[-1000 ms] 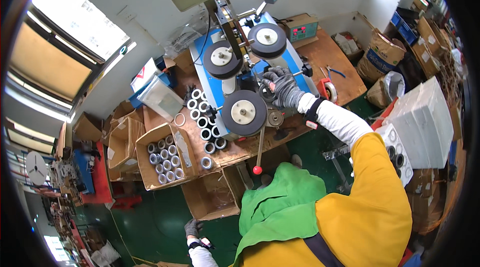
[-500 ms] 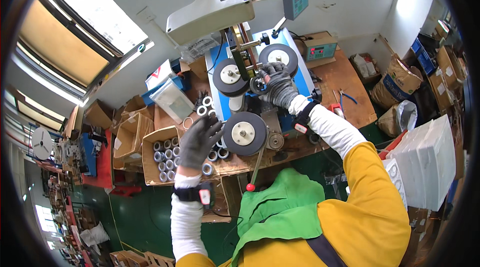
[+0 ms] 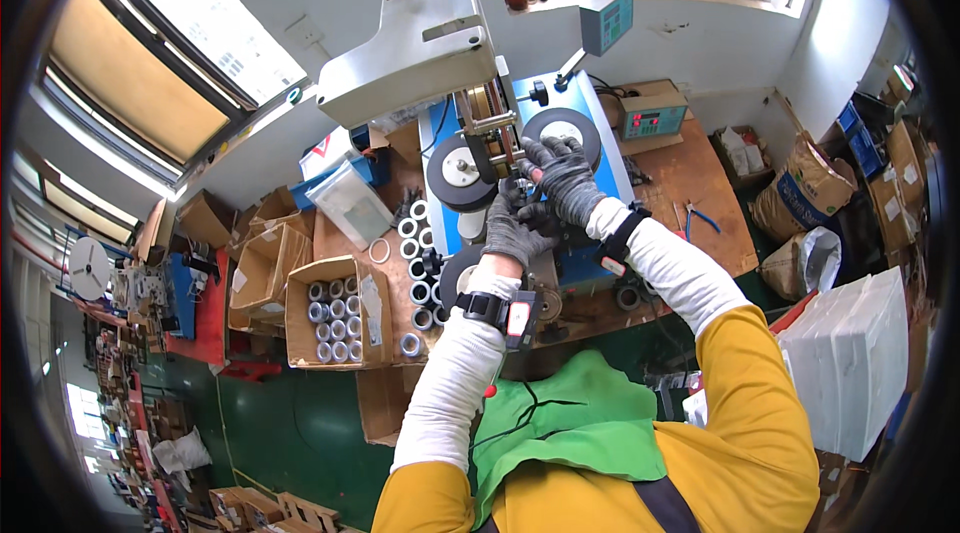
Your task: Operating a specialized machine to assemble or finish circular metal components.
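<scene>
Both my hands, in grey gloves, come together at the middle of a bench machine (image 3: 400, 73) with a pale upper arm and blue base. My left hand (image 3: 518, 233) is curled in at the centre, just below the metal guide parts (image 3: 488, 123). Right beside it, my right hand (image 3: 568, 183) bends its fingers over the same spot, close to the right black roller (image 3: 563, 128). Whatever the fingers grip is hidden by the gloves. Another black roller (image 3: 460, 173) stands to the left; the front roller (image 3: 458, 273) is mostly covered by my left hand and wrist.
Left on the bench, an open carton (image 3: 375, 318) holds several wound rings, beside loose pale rings (image 3: 408, 228) and a clear plastic box (image 3: 350, 203). A control box (image 3: 652, 120) stands behind right, with blue-handled pliers (image 3: 703, 218) nearer. White stacked trays (image 3: 845, 363) are at right.
My left hand has moved right and up from beside the carton to the machine's centre, joining my right hand. The right hand stays near the roller, its fingers shifted slightly. The view has shifted a little.
</scene>
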Available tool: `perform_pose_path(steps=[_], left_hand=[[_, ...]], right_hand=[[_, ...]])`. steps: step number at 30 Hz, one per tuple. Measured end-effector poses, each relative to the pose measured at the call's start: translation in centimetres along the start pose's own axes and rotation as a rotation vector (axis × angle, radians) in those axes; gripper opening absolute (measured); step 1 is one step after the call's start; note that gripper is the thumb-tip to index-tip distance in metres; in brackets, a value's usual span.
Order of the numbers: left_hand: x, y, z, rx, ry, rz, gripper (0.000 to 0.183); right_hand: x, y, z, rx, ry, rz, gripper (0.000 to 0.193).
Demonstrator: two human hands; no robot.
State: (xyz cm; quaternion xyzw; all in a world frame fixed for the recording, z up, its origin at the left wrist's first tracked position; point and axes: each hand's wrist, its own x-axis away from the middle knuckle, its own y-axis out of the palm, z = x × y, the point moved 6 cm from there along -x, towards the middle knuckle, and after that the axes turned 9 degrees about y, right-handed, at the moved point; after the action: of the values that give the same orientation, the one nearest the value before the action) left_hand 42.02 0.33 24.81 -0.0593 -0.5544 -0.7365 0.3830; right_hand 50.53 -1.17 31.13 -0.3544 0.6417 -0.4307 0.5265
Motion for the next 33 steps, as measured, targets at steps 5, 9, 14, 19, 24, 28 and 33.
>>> perform_pose_path(steps=[5,9,14,19,24,28,33], left_hand=[[-3.1,-0.9,0.8,0.277,0.080,-0.049,0.011],[-3.5,-0.8,1.6,0.191,0.252,0.041,0.033],[-3.7,-0.9,1.4,0.309,0.170,0.038,0.036],[-0.6,-1.0,1.3,0.281,0.186,0.031,0.025],[10.9,1.1,1.7,-0.184,0.040,-0.335,0.031],[17.8,-8.1,7.3,-0.527,0.286,-0.152,0.036],[17.2,-23.7,-2.3,-0.432,-0.005,0.412,0.021]], right_hand=[[0.1,0.0,0.0,-0.014,-0.008,0.049,0.073],[1.0,-0.3,1.0,-0.199,-0.091,0.122,0.058],[1.8,-0.5,1.2,-0.133,-0.067,0.176,0.041],[1.5,-1.3,0.5,-0.144,-0.082,0.182,0.038],[2.1,-1.2,2.0,-0.101,-0.084,0.163,0.041],[1.9,-1.4,1.5,-0.120,-0.080,0.123,0.039],[1.8,-1.3,1.4,-0.153,-0.107,0.172,0.041]])
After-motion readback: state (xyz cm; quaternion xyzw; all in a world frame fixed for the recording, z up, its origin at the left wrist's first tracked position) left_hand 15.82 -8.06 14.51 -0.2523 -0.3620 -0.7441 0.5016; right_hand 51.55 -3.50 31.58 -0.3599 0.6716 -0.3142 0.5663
